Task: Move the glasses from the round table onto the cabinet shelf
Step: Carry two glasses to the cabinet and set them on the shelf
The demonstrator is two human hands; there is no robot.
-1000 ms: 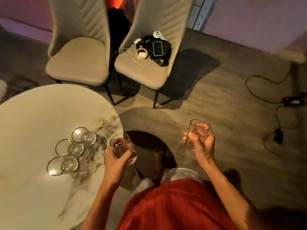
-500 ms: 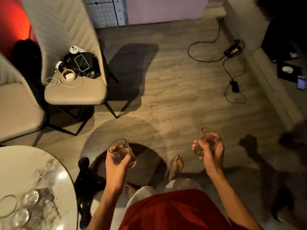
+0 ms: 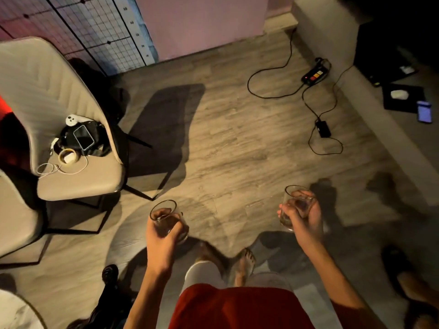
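Observation:
My left hand (image 3: 164,238) is wrapped around a clear drinking glass (image 3: 165,216), held upright above the wooden floor. My right hand (image 3: 304,217) grips a second clear glass (image 3: 295,203), also upright, further right at about the same height. Only a sliver of the round marble table (image 3: 16,312) shows at the bottom left corner; the glasses left on it are out of view. No cabinet shelf is visible.
Two beige chairs stand at left; the nearer chair (image 3: 78,179) carries a phone, a cable and small items. A power strip (image 3: 314,76) and cables (image 3: 325,141) trail across the floor at upper right. A low grey ledge (image 3: 384,138) runs along the right side.
The view has swung right, away from the table: the table and its remaining glasses have slid out at the lower left. Both hands still carry their glasses, now over open floor.

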